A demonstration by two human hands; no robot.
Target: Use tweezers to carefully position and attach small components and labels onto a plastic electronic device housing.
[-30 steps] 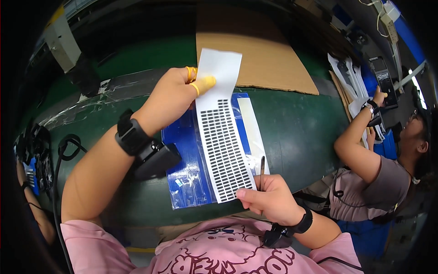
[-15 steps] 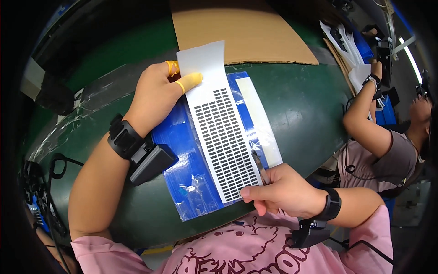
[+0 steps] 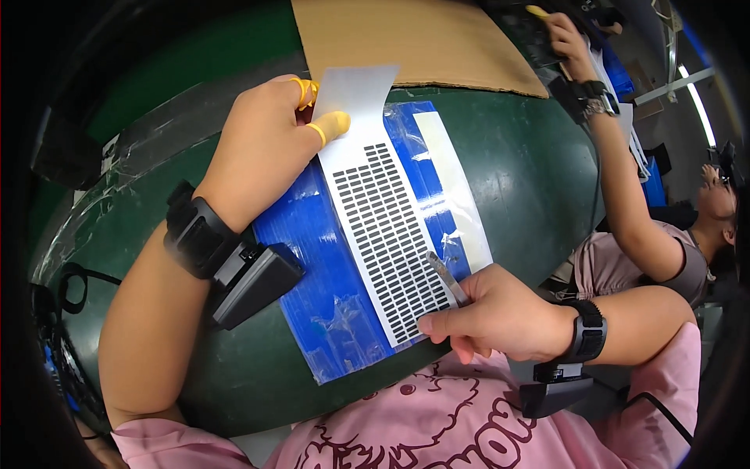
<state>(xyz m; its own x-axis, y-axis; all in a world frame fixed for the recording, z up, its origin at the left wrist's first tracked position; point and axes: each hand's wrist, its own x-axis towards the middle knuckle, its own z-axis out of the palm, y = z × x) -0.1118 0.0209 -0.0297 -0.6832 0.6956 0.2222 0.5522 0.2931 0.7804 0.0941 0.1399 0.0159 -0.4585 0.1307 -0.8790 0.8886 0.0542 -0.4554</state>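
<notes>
— So where was the label sheet (image 3: 383, 227)?
— Flat on the blue mat (image 3: 312, 289), mid-surface — the left hand (image 3: 266, 148) pinched its far end.
— And the right hand (image 3: 492, 316)?
— Closed round the tweezers (image 3: 445, 277) at its near right edge.

The left hand (image 3: 262, 152) is covering the upper left corner of the white sticker sheet (image 3: 380, 227), and its fingers (image 3: 332, 123) are hiding part of the sheet's blank top. The right hand (image 3: 492, 313) is concealing most of the metal tweezers (image 3: 445, 277); only the tip end is showing. The tiny dark labels on the sheet are too small to tell apart. The cardboard (image 3: 414, 39) is running off the top edge. The co-worker's hand (image 3: 566, 35) is holding something dark, unidentifiable.
</notes>
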